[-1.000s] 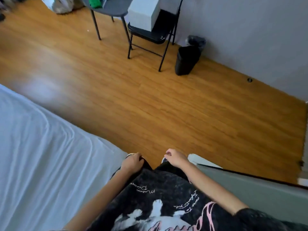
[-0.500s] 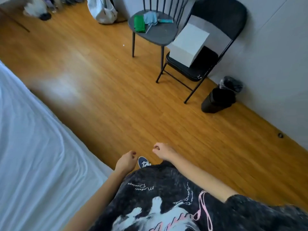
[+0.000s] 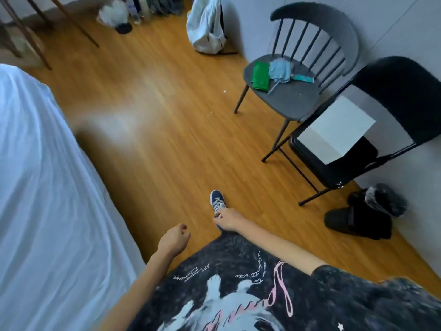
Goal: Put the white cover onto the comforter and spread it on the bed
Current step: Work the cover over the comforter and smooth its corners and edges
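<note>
White bedding [image 3: 47, 199] lies smooth over the bed and fills the left side of the head view; I cannot tell whether it is the cover or a sheet. My left hand [image 3: 174, 240] hangs beside the bed's edge, apart from the fabric, with its fingers loosely curled and nothing in them. My right hand [image 3: 228, 218] hangs a little farther forward over the floor, also loosely curled and holding nothing. No separate comforter is in view.
A wooden floor [image 3: 155, 139] runs between the bed and the wall. A grey spindle chair [image 3: 286, 94] with small items and a black folding chair [image 3: 393, 115] holding a white box [image 3: 334, 130] stand right. A black bin [image 3: 358, 220] lies by the wall. My shoe [image 3: 217, 199] steps forward.
The view has swung along the floor, so the chairs and the bin now sit nearer and to the right. My foot has stepped forward. Both hands still hang without holding anything.
</note>
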A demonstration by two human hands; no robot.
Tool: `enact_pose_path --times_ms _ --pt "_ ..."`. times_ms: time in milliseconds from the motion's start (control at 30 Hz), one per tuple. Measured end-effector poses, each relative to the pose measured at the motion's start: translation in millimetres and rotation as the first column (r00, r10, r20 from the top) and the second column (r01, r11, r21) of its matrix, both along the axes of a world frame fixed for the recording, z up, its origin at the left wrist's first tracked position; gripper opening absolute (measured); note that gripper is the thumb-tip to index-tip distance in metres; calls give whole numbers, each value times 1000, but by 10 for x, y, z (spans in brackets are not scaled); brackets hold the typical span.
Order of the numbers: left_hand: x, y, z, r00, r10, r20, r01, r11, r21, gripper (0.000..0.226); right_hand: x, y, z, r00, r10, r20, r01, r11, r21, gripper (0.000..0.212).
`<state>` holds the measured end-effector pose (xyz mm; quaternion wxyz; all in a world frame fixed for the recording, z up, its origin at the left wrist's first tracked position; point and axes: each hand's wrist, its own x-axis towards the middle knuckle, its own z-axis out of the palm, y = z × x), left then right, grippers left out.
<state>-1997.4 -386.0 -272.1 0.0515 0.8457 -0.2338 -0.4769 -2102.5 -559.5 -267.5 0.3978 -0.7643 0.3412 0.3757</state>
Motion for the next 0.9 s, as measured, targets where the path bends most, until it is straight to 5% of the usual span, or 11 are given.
enact_pose_path --times_ms 400,900 --pt "2814 -1167 122 986 141 92 -141 990 -5 33 3249 -1532 220 984 160 73 -156 986 -52 40" --pt "6974 -1499 206 964 264 23 -263 964 -39 39 7236 -1855 292 949 312 34 -308 947 -88 34"
